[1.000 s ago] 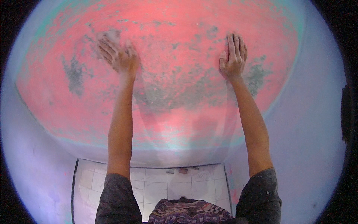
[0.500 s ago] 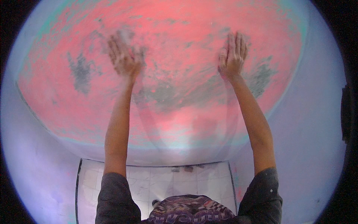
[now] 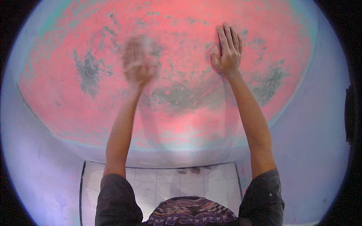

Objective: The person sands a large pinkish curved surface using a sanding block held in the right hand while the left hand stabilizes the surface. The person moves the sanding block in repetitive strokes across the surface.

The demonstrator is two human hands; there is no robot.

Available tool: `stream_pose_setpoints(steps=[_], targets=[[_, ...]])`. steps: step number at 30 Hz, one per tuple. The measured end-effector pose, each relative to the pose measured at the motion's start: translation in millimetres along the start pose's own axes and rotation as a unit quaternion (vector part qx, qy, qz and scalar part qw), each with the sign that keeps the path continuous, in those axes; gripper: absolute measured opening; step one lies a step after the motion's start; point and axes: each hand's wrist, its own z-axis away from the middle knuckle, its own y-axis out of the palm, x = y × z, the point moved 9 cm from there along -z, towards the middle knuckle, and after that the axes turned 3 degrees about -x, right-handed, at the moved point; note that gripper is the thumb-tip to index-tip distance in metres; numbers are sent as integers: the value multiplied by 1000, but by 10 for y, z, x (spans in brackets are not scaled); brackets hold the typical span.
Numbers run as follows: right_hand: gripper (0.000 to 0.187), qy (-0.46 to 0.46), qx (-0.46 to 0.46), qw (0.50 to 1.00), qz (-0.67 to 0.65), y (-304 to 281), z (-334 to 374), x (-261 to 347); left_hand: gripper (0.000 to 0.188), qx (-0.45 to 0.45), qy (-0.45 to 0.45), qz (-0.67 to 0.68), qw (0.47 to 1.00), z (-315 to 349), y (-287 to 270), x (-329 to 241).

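Both my arms reach up over a broad pink-red surface (image 3: 181, 128) mottled with grey-green patches and edged in pale turquoise. My left hand (image 3: 139, 62) is smeared by motion; its flat outline, with fingers stretched out, lies against the left-middle part of the pink area. A whitish blur beside its fingers is too smeared to make out. To the right, my right hand (image 3: 228, 51) rests flat on the same surface, fingers pointing up and the thumb a little apart. I see nothing held in it.
Pale bluish-white walls (image 3: 301, 150) curve around the coloured area. Below lies a white tiled floor (image 3: 147, 188) with a dark border line and a few small dark pieces (image 3: 195, 170) near it. Patterned cloth (image 3: 192, 213) shows at the lower edge; a dark object (image 3: 349, 115) stands far right.
My left hand has moved to the right across the pink surface. My right hand has shifted slightly left and up, still flat.
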Motion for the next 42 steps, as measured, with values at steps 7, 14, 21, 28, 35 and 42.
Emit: stream_pose_setpoints(steps=[7,14,21,28,35,42], targets=[[59,3,-9,1000,15,50,156,-82,85,-82,-24,27,996,81,51,-418],[61,-14,-13,1000,1,-31,362,-370,82,-64,-49,-9,997,320,138,32],[59,-2,-20,1000,10,-36,275,-18,76,-173,-219,-78,957,486,-48,428],[60,-18,-11,1000,18,57,276,27,75,67,49,77,994,790,394,-800],[59,-11,-19,1000,16,37,340,-16,75,-190,-272,-24,943,549,-193,1010],[58,-3,-18,1000,3,49,344,20,82,-86,-50,26,995,459,208,-460]])
